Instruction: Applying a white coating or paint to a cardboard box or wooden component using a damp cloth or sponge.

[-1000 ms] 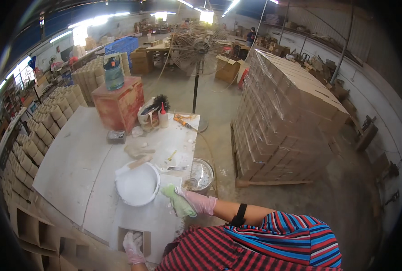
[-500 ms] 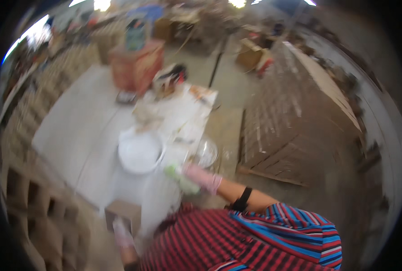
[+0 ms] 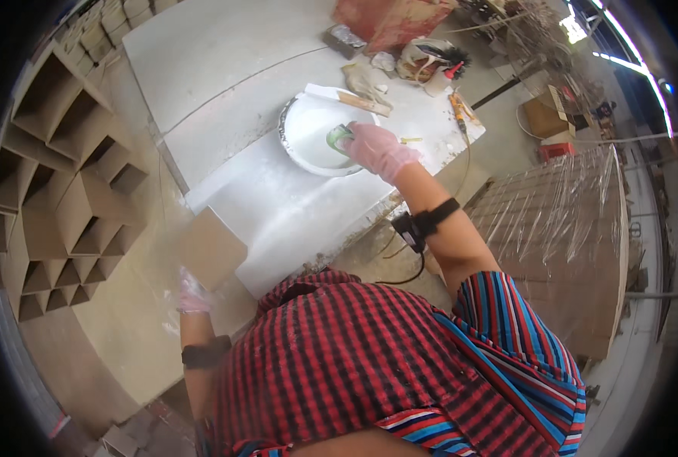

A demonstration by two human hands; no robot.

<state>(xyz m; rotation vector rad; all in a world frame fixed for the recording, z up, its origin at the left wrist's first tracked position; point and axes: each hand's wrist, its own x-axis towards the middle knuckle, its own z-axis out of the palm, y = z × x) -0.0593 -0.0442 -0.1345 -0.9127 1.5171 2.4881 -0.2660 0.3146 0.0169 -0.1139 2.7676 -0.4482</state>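
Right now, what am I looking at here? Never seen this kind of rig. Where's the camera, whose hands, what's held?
No machine: a person works bare-armed in thin gloves. The single picture comes from a fisheye camera on their head, looking down, so straight edges bend. The right hand presses a green sponge into a white basin on a dusty white table. The left hand, low beside the table, has its grip on a flat cardboard piece. Behind the basin lie a brush, a squeeze bottle and a red box. Cardboard dividers stand on the left.
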